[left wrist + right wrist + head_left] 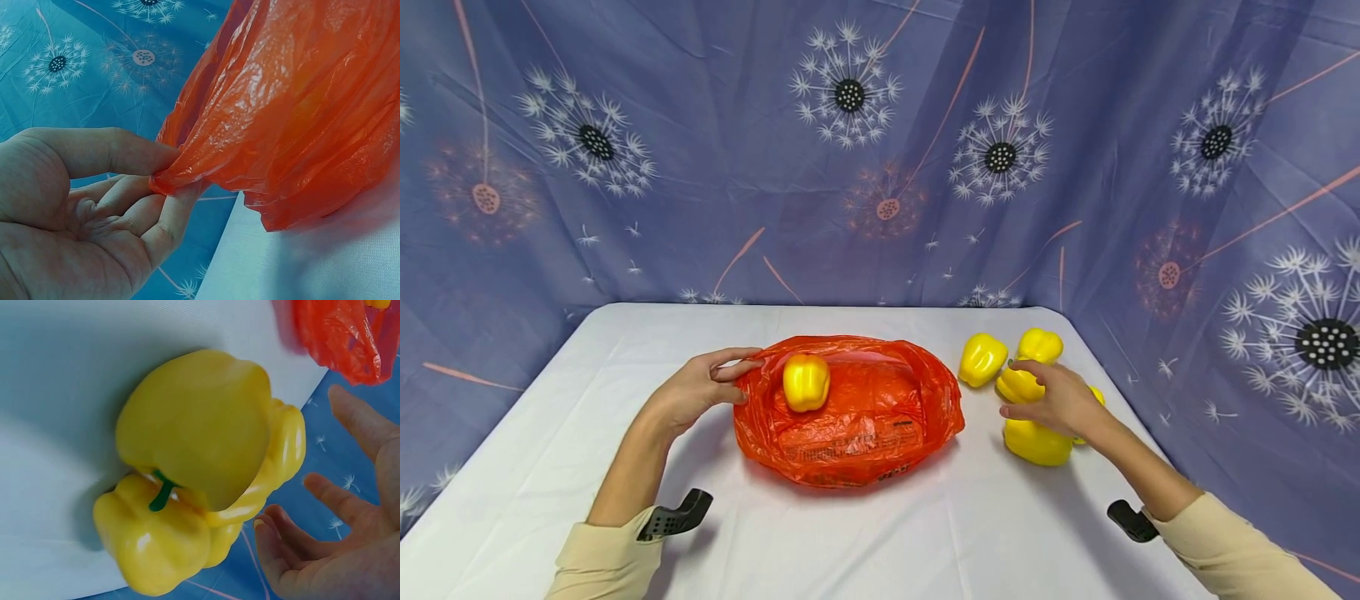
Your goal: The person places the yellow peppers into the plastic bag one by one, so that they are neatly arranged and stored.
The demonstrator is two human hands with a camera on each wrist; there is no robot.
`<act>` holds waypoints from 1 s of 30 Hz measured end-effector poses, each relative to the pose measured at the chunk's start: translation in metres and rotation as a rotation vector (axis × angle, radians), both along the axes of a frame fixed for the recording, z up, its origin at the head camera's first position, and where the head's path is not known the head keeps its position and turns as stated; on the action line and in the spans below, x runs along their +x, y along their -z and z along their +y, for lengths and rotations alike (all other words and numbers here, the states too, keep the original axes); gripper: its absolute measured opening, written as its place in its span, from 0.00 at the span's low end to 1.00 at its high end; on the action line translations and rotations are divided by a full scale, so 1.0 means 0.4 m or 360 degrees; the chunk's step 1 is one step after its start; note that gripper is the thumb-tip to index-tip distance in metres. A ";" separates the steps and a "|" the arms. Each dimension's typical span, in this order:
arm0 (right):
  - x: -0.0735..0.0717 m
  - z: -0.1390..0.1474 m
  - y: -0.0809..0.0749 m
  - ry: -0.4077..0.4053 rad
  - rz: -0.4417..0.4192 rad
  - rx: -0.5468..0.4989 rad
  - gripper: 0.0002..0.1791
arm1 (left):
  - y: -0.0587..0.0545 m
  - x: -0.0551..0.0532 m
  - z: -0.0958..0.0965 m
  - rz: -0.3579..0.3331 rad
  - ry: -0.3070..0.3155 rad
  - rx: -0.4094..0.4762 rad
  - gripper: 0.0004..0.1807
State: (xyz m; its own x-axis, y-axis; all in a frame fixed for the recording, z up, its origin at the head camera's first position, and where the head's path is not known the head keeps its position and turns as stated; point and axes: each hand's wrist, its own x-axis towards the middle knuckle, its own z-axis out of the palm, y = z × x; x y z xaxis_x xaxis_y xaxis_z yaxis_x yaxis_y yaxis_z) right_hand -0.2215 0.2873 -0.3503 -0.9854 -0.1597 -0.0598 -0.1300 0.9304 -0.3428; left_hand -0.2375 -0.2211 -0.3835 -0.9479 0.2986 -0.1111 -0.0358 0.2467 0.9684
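Note:
My left hand [703,385] pinches the left rim of a red plastic bag [850,454] between thumb and fingers; the left wrist view shows the crinkled film caught at the fingertips. The bag lies with its mouth spread wide, and one yellow bell pepper [806,383] sits inside toward the left. On the right, my right hand [1060,400] hovers over a cluster of yellow bell peppers with fingers apart and nothing between them. Nearest to it is a bell pepper [194,425] at the front of the cluster. Another pepper [156,540], with a green stem, lies against that one.
A white-covered table [850,542] carries everything. One yellow pepper [982,360] lies between the bag and the cluster, and another [1041,344] stands at the back. Blue dandelion-print cloth [737,167] hangs behind the table and along its sides.

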 end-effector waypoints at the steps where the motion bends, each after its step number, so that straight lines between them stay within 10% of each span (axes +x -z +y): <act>1: 0.003 0.005 0.000 0.0003 0.0000 0.0012 0.45 | 0.000 0.000 0.000 -0.0001 0.0000 0.0001 0.42; 30: 0.048 0.060 0.036 -0.0049 -0.0001 0.0130 0.43 | 0.008 -0.002 0.000 0.0007 0.0008 -0.0001 0.42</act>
State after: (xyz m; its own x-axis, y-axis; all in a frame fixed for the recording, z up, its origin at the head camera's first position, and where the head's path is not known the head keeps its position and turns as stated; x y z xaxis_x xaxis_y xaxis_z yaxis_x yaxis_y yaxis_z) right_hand -0.2023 0.3112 -0.3648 -0.9801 -0.1842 -0.0745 -0.1585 0.9508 -0.2661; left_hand -0.2381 -0.2210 -0.3866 -0.9469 0.3033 -0.1067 -0.0300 0.2473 0.9685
